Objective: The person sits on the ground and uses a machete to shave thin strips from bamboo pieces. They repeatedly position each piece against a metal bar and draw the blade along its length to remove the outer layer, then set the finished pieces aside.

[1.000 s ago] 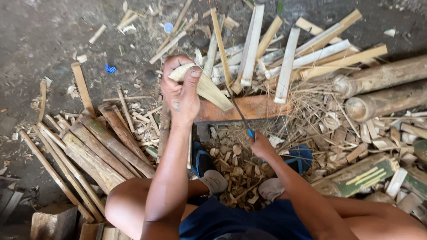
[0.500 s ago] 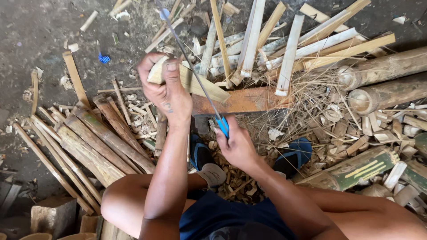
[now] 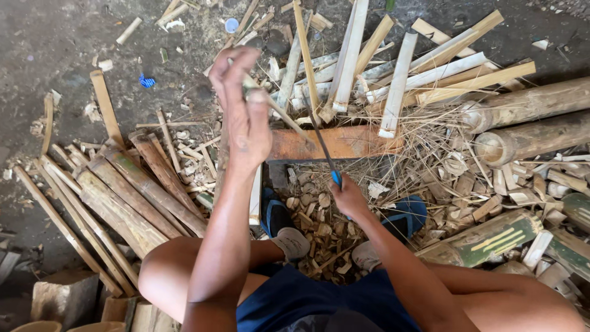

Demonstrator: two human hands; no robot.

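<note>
The left hand (image 3: 243, 117) clamps a bamboo strip (image 3: 279, 114) slanting down-right toward the orange block (image 3: 344, 142); the right hand (image 3: 347, 197), fingers closed on the knife (image 3: 324, 150), holds its blade just right of the strip.

Rough pale split bamboo strips (image 3: 399, 92); dark metal blade (image 3: 319, 138), blue plastic handle (image 3: 336, 179).

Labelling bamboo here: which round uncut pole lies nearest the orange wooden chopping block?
The lower round bamboo pole; its cut end sits closer to the orange wooden block than the upper pole.
</note>
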